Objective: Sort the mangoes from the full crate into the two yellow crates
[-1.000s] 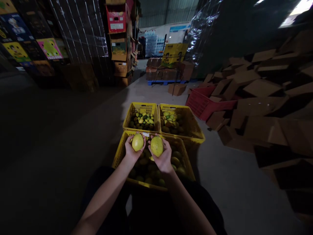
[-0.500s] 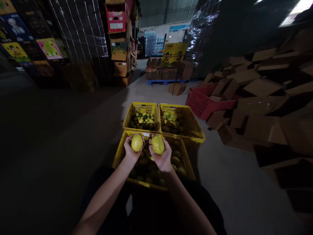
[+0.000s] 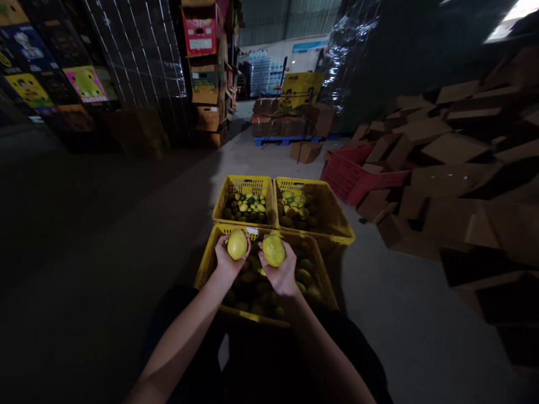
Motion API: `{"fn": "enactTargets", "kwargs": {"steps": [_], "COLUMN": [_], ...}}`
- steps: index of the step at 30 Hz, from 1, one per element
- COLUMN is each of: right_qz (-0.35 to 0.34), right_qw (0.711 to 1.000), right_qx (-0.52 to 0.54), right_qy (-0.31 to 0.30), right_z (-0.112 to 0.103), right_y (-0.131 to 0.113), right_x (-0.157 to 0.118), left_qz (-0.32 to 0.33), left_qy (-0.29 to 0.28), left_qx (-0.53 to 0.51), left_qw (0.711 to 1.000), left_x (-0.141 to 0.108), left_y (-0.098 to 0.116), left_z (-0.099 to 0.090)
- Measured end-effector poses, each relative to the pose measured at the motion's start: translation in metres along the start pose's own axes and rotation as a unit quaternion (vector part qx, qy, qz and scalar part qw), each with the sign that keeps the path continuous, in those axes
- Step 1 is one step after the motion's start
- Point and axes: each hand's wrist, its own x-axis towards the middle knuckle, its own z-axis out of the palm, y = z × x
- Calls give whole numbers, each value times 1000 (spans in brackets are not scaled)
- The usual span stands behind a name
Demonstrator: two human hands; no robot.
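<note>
My left hand (image 3: 227,259) cradles a smooth yellow lemon (image 3: 237,245), palm up with the fingers curled round its sides. In my right hand (image 3: 283,270) rests a second lemon (image 3: 273,250), greener and bumpier on its surface. Both hands hover side by side, apart from each other, above the near yellow crate (image 3: 204,268). Many lemons (image 3: 304,276) lie in that crate in shadow, partly hidden by my hands and forearms.
Beyond stand two more yellow crates, the left one (image 3: 219,209) with small yellow and green fruit, the right one (image 3: 337,221) partly filled. A red crate (image 3: 351,177) and heaped cardboard boxes (image 3: 446,185) lie to the right. Farther back, boxes sit on a blue pallet (image 3: 286,141).
The lemon in my left hand has turned and now appears longer and more upright. The one in my right hand has turned slightly, showing a bumpier side. Both hands stay nearly in place.
</note>
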Motion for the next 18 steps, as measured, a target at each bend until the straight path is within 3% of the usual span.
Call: {"fn": "enactTargets", "kwargs": {"steps": [7, 18], "right_qz": [36, 42], "right_qw": [999, 997], "right_qx": [14, 1], "right_qy": [-19, -71], "right_z": [1, 5], "right_y": [3, 0], "right_x": [1, -6], "left_qz": [21, -25], "left_qy": [31, -67], "left_qx": [-29, -5], "left_qw": [999, 997], "left_x": [14, -2], "left_y": [-1, 1], "left_z": [-7, 0]}}
